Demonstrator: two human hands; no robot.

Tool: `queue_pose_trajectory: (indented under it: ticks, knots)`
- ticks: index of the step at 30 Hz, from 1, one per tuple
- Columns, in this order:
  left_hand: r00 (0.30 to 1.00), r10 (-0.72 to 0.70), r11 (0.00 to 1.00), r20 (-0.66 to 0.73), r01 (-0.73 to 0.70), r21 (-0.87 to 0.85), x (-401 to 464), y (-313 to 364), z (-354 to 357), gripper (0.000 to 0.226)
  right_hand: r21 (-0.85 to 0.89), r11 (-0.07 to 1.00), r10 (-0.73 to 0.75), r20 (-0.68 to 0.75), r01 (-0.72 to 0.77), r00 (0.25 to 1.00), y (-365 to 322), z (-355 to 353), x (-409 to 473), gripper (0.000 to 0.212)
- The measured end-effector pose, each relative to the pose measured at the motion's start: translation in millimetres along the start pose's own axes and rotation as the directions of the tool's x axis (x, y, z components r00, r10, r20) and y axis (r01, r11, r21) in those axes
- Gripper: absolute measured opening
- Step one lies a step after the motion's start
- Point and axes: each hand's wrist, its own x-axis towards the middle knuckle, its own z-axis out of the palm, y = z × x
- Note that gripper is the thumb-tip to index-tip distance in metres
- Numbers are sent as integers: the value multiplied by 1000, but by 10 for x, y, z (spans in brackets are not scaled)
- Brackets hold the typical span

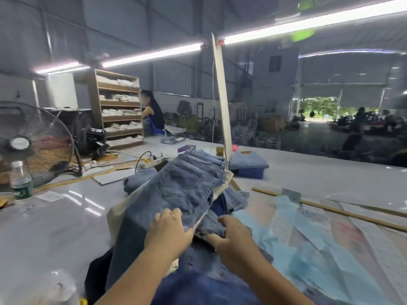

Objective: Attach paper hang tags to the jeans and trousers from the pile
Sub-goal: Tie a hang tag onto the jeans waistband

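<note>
A pile of jeans and trousers [229, 194] lies in front of me on the white table [55, 227]. On top is a pair of mid-blue jeans [182, 183], back pocket up, waistband pointing away. My left hand [169, 230] grips the near edge of these jeans, fingers curled over the denim. Just to the right, my right hand [231, 238] pinches a darker denim fold underneath. Dark navy trousers [198, 287] lie closest to me. No hang tag shows in either hand.
A fan [33, 144] and a water bottle [21, 180] stand at the left. Light-blue paper sheets [308, 249] and a wooden stick [330, 209] lie at the right. Folded jeans [248, 160] sit on a blue box behind a leaning white board [222, 100]. A power strip [149, 161] lies mid-table. A person sits by shelves [121, 108].
</note>
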Motion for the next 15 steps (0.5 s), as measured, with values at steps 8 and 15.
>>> queue_pose_trajectory:
  ticks: [8, 15]
  knots:
    - [991, -73, 970, 116, 44, 240, 525, -46, 361, 75, 129, 989, 74, -1, -73, 997, -116, 503, 724, 39]
    - [998, -58, 938, -11, 58, 342, 754, 71, 442, 34, 316, 943, 130, -59, -105, 990, 50, 777, 1122, 32]
